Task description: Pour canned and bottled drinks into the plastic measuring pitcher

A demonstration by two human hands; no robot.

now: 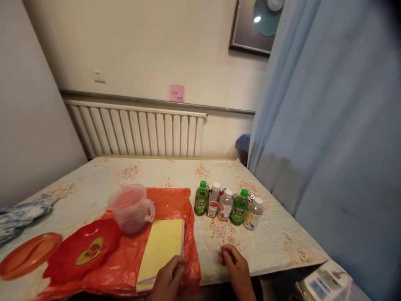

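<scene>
My left hand (169, 276) is at the lower right edge of a yellow paper stack (161, 246), its fingers curled together. Whether it touches the paper I cannot tell. My right hand (235, 267) hovers or rests at the table's front edge, loosely closed, with nothing visible in it. Beyond it stands a row of upright bottles: a green-capped bottle (201, 200), a clear bottle with a white cap (214, 202), a white-capped bottle (225, 207), another green-capped bottle (239, 209) and a white-capped one (253, 215) on the right. Parts of cans show behind them.
A red plastic sheet (169, 205) lies under the paper, a pink translucent jug (130, 211) and a red scalloped plate (70, 251). An orange lid (31, 255) and blue-white cloth (25, 215) are leftward. A blue curtain (328, 125) hangs right, above a white device (322, 284).
</scene>
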